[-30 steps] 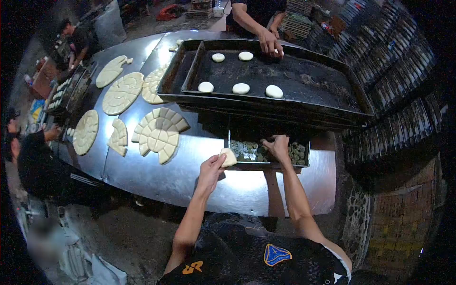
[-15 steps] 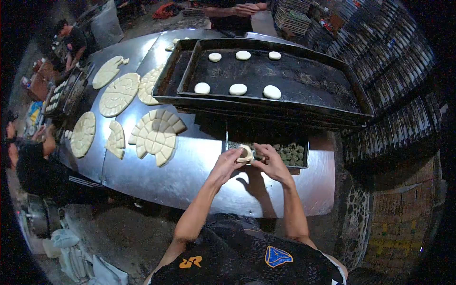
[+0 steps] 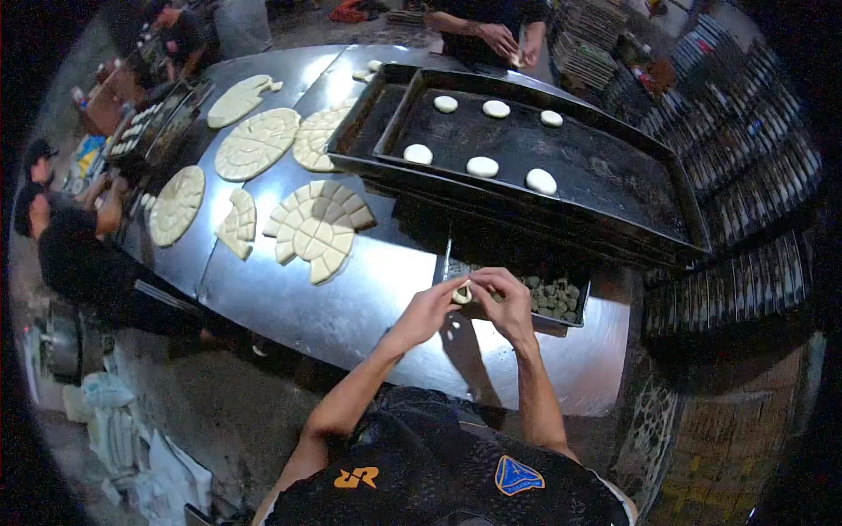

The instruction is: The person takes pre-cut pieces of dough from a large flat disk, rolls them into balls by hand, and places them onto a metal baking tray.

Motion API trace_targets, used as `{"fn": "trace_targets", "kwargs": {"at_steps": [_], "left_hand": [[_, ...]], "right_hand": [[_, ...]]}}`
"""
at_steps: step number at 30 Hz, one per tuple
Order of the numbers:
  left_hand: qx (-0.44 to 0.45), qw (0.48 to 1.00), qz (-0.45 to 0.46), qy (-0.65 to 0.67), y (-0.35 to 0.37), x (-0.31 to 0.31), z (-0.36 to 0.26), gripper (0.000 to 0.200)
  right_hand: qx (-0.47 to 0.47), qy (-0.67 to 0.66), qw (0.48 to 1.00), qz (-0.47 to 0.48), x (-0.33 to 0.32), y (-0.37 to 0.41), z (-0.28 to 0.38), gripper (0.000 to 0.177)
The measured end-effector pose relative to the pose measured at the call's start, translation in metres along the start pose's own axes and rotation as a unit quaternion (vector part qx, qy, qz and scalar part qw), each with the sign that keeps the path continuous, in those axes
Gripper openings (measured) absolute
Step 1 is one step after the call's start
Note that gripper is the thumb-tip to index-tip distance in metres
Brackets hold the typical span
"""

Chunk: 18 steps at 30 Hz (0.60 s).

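Observation:
A small piece of dough (image 3: 461, 294) is pinched between my two hands, its edges gathered around a darker middle. My left hand (image 3: 426, 312) grips it from the left, fingers closed on its rim. From the other side my right hand (image 3: 509, 302) presses thumb and fingertips against the same piece. Just beyond my hands stands a metal tray (image 3: 582, 309) holding greenish-grey balls of filling (image 3: 551, 298). To the left, a scored round of dough (image 3: 317, 230) lies on the metal table, cut into small portions.
Stacked black baking trays (image 3: 535, 210) stand behind the filling, with several white dough rounds (image 3: 482, 167) on top. More scored dough sheets (image 3: 256, 144) lie at the left. Other people work at the left (image 3: 79, 237) and across the table (image 3: 491, 35). Tray racks (image 3: 728, 210) line the right.
The dough between my hands has been drawn further closed, and my fingers have come closer together. The view has turned; the hands of the person opposite are now apart at the fingertips.

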State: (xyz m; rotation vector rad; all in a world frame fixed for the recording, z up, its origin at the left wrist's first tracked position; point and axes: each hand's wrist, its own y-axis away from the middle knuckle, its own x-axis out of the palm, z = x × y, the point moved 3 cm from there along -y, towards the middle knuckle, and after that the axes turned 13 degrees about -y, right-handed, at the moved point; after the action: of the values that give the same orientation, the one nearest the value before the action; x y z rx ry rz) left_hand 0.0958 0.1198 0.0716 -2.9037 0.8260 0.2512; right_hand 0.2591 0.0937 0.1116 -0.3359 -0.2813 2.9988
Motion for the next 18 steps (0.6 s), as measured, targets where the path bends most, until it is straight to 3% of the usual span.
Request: {"fn": "trace_targets", "kwargs": {"at_steps": [1,3,4,5,7,9,11,13,14,15,17,18], "left_hand": [[-0.002,1.0,-0.007,-0.001,0.008,-0.004,0.003,0.041],[-0.153,0.953,-0.017,0.259,0.023,-0.014,0.001,0.047],[-0.157,0.939,0.004,0.305,0.031,-0.018,0.001,0.054],[-0.147,0.93,-0.013,0.337,0.036,-0.019,0.001,0.054],[-0.123,0.929,-0.042,0.347,0.044,-0.019,0.005,0.053],[-0.127,0.914,-0.054,0.382,0.053,-0.027,0.008,0.052],[-0.128,0.897,-0.068,0.418,0.061,-0.031,0.013,0.051],[-0.104,0.854,-0.147,0.489,0.067,-0.03,0.019,0.04],[-0.107,0.855,-0.194,0.469,0.068,-0.032,0.018,0.027],[-0.105,0.855,-0.201,0.467,0.069,-0.035,0.015,0.027],[-0.054,0.878,-0.201,0.432,0.072,-0.044,0.008,0.02],[-0.055,0.892,-0.199,0.402,0.074,-0.049,0.009,0.017]], "right_hand": [[-0.001,-0.002,1.0,0.007,0.002,0.002,0.0,0.02],[-0.05,0.01,0.996,0.072,0.014,0.003,0.014,0.026],[-0.091,-0.001,0.989,0.113,0.024,0.006,0.024,0.033],[-0.054,-0.04,0.99,0.126,0.035,0.013,0.038,0.037],[-0.086,0.026,0.987,0.134,0.049,0.009,0.039,0.03],[0.016,-0.082,0.988,0.132,0.055,0.002,0.025,0.021],[0.058,-0.072,0.987,0.13,0.063,-0.005,0.022,0.016],[0.022,-0.101,0.984,0.146,0.082,-0.001,0.03,0.021],[-0.2,0.128,0.96,0.15,0.089,0.002,0.057,0.028],[-0.172,0.088,0.968,0.162,0.096,0.005,0.051,0.031],[-0.019,-0.025,0.992,0.122,0.103,0.004,0.052,0.029],[-0.046,-0.005,0.992,0.118,0.105,0.003,0.053,0.031]]}}
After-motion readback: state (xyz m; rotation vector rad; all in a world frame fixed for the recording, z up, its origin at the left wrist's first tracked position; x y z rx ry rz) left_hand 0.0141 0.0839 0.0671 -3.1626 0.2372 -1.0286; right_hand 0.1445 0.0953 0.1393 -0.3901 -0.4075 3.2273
